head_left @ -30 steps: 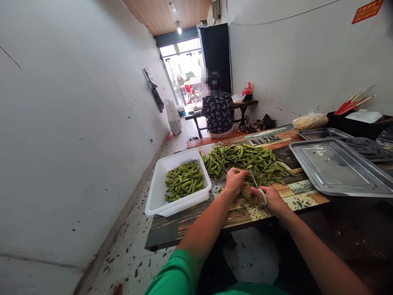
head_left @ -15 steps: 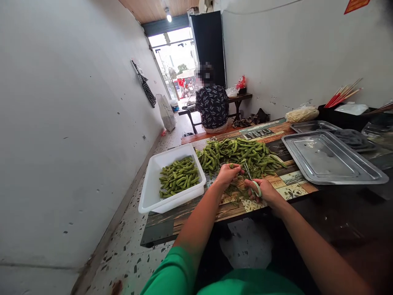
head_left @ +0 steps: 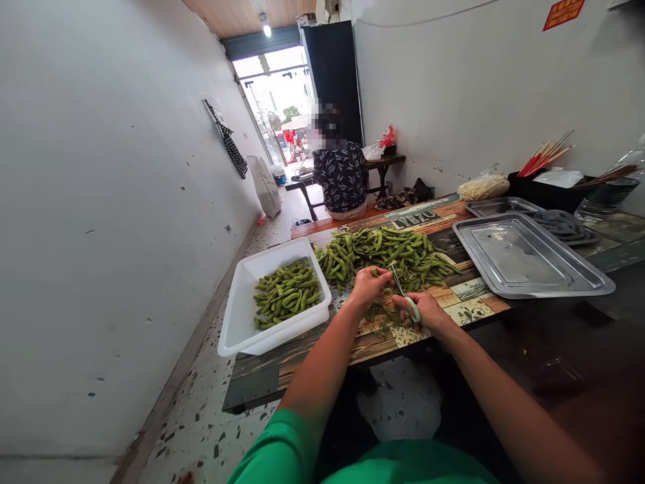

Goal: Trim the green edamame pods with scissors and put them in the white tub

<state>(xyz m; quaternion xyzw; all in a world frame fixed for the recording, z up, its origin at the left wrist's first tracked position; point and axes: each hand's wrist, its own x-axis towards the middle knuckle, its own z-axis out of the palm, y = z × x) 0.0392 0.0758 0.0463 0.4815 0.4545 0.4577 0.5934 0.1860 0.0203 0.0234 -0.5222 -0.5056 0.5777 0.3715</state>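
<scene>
My left hand (head_left: 370,288) pinches a green edamame pod (head_left: 373,272) just in front of a heap of edamame pods (head_left: 390,247) on the table. In my right hand (head_left: 423,310) is a pair of scissors (head_left: 412,308) with pale green handles, its blades pointing up and left toward the fingertips of the left hand. Small green trimmings (head_left: 380,321) lie scattered on the tabletop below both hands. To the left, a white plastic tub (head_left: 234,316) holds more pods (head_left: 289,296).
The wood-patterned table (head_left: 307,346) also carries a metal tray (head_left: 534,259) at right. Behind it stand a black box (head_left: 574,191) with red-ended sticks (head_left: 541,158) and a bagged pale bundle (head_left: 484,187). A person (head_left: 340,178) sits beyond the table, facing away.
The whole view has shifted slightly, so things appear a little further left. Both hands stay close together, the left on a pod and the right on the scissors.
</scene>
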